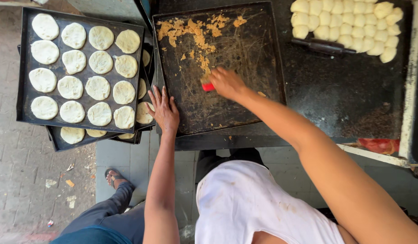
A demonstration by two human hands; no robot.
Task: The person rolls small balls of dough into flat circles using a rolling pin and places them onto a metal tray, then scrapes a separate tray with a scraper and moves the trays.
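While blurred, right hand [227, 83] half hides red scraper [208, 86].

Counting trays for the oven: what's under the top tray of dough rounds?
Under the top tray at least one more tray shows, holding dough rounds at its exposed edges. The rest is covered.

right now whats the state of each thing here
baking tray: scratched, orange crumbs piled at far edge
red scraper: gripped in right hand
left hand: flat on tray's near-left corner
stacked trays: filled with flat dough rounds
dough balls: clustered on counter
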